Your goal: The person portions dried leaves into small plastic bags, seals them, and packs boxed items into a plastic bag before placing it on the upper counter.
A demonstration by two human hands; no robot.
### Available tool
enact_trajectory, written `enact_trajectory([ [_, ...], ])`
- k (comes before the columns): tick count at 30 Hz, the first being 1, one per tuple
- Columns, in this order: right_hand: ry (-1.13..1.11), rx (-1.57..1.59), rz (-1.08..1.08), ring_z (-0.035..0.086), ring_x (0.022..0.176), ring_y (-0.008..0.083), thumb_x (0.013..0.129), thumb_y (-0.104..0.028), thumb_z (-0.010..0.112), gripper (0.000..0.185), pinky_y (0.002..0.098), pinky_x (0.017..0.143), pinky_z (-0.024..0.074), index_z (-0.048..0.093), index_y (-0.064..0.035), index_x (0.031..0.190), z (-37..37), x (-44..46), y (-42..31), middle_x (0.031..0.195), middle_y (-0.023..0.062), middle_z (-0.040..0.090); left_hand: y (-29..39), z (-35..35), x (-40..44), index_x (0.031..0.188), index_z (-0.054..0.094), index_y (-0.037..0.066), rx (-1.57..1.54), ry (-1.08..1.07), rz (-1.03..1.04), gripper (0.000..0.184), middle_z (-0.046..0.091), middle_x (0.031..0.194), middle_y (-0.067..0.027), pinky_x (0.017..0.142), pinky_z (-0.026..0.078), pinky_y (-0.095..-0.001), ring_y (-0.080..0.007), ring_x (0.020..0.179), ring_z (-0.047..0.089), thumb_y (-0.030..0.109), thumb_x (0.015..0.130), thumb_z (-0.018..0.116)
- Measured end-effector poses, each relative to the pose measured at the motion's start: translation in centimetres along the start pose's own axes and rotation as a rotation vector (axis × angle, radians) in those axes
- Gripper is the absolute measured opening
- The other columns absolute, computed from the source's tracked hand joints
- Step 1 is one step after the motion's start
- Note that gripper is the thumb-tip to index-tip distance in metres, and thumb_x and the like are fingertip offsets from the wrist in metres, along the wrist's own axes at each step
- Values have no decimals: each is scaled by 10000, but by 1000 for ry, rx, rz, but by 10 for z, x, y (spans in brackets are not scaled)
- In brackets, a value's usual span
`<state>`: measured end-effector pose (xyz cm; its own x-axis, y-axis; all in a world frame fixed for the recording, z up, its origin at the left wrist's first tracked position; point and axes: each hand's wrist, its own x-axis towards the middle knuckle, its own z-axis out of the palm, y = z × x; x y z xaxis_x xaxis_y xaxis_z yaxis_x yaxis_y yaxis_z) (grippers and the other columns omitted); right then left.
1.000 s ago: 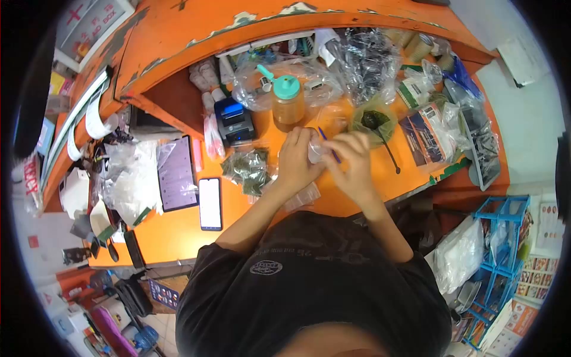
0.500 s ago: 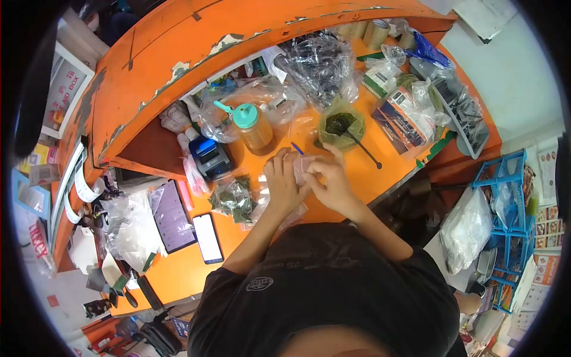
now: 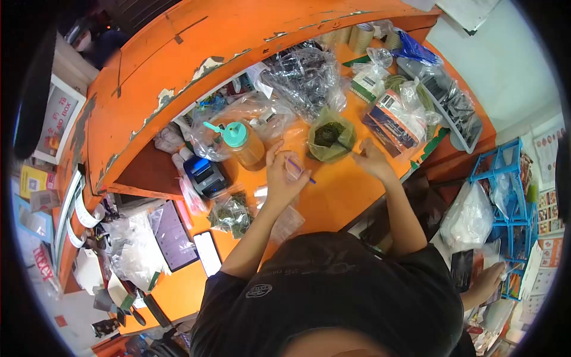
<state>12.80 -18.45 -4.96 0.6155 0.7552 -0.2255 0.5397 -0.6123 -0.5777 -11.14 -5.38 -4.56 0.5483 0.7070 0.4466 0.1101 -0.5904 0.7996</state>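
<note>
My left hand (image 3: 284,180) is closed around a small clear plastic bag (image 3: 292,171). A slim blue pen-like stick (image 3: 313,180) lies across the bag, slanting down to the right. My right hand (image 3: 376,162) is at the right rim of an open greenish plastic bag (image 3: 325,152) holding dark green, leafy-looking bits (image 3: 329,134). Its fingers are pinched around the thin dark handle that leans out of this bag; most of the handle is hidden by the hand. Left of my hands stands a bottle with a turquoise lid (image 3: 236,135).
Left on the orange table (image 3: 339,199) are a phone (image 3: 207,253), a tablet (image 3: 172,236), a blue-black device (image 3: 205,177) and a bag of green leaves (image 3: 232,214). A box in plastic (image 3: 392,125) stands right. Another person's hand (image 3: 489,281) shows at the far right.
My right hand has left the small bag and moved right to the dark handle at the greenish bag. The blue stick has swung from pointing up to slanting down right. The view shifted slightly.
</note>
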Motion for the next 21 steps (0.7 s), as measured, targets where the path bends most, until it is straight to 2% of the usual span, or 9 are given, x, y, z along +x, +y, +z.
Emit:
enact_trajectory([
  [4, 227, -419, -267, 630, 833, 326, 761, -216, 625, 225, 434, 758, 433, 626, -23, 877, -38, -8, -57, 756, 135, 666, -16, 5, 7, 1028, 494, 42, -109, -31, -92, 490, 443, 1064, -132, 849, 413, -364, -270, 1049, 470, 142, 632, 766],
  [7, 290, -738, -352, 641, 786, 299, 696, -150, 631, 129, 402, 708, 470, 680, -54, 767, -35, 6, -82, 691, 108, 668, -27, 20, 4, 1013, 487, 43, -300, -62, -235, 456, 438, 972, -75, 809, 410, -322, -210, 958, 487, 114, 646, 749],
  [10, 203, -711, -215, 646, 775, 278, 700, -143, 626, 105, 362, 677, 497, 697, -82, 747, -22, 8, -109, 741, 120, 678, -29, 26, -4, 1023, 490, 40, -504, -95, -408, 440, 467, 933, -42, 791, 401, -295, -177, 884, 485, 94, 661, 735],
  [13, 155, -601, -169, 642, 824, 268, 728, -143, 597, 118, 381, 660, 496, 700, -86, 739, -10, 13, -106, 784, 115, 684, -64, 30, -14, 1042, 489, 39, -352, -105, -198, 426, 498, 928, -34, 795, 401, -282, -170, 867, 492, 84, 686, 719],
  [15, 219, -621, -233, 638, 865, 257, 740, -138, 579, 136, 383, 682, 487, 702, -87, 766, 6, 24, -86, 813, 99, 686, -58, 20, -17, 1044, 497, 43, -353, -95, -238, 372, 531, 938, -41, 794, 405, -269, -153, 876, 498, 58, 726, 689],
  [17, 265, -578, -173, 598, 909, 243, 744, -138, 569, 151, 376, 753, 437, 694, -83, 807, 9, 10, -87, 837, 85, 679, -52, 19, -23, 1032, 505, 52, -719, -48, -430, 311, 543, 970, -50, 807, 413, -264, -139, 903, 509, 39, 763, 661],
  [21, 614, -460, -186, 521, 878, 256, 708, -124, 619, 126, 396, 781, 379, 654, -46, 801, 20, -8, -82, 817, 108, 642, -38, 21, -31, 1019, 503, 53, -620, -111, -428, 261, 547, 979, -63, 825, 420, -268, -139, 934, 517, 19, 792, 628],
])
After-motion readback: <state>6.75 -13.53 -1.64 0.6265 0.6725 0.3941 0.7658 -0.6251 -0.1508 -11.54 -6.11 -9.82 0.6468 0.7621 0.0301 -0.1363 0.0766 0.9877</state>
